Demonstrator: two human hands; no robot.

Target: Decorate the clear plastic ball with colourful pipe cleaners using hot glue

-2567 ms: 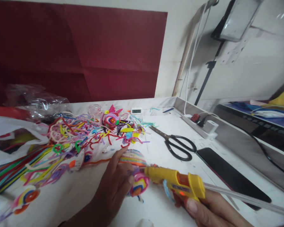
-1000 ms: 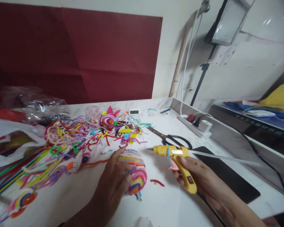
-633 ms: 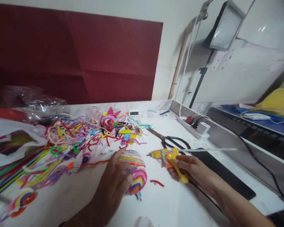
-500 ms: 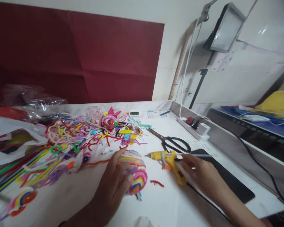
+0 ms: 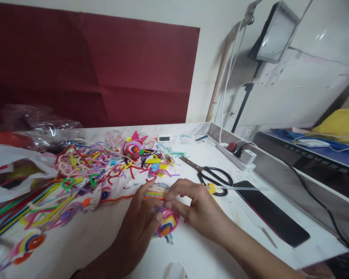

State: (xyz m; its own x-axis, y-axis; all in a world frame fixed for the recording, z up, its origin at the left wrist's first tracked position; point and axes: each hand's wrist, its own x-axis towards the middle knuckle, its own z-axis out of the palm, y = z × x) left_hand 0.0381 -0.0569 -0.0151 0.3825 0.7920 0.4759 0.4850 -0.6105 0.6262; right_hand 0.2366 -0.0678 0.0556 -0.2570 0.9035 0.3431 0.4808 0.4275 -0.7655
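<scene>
A ball wrapped in coloured pipe-cleaner coils (image 5: 165,224) rests on the white table (image 5: 209,248) near the front middle. My left hand (image 5: 141,224) curls round its left side and holds it. My right hand (image 5: 196,207) has come in from the right, and its fingertips press on the top of the ball. A yellow glue gun (image 5: 211,188) lies on the table just behind my right hand, mostly hidden, its clear glue stick (image 5: 241,188) pointing right.
A heap of coloured pipe-cleaner pieces (image 5: 90,166) covers the left half, with another decorated ball (image 5: 133,148) at the back. Black scissors (image 5: 212,175), a black phone (image 5: 275,212), a power strip (image 5: 240,155) and plastic bags (image 5: 14,162) lie around.
My right hand set the glue gun down on the table near the scissors, let go of it, and moved left onto the ball. My left hand stayed on the ball.
</scene>
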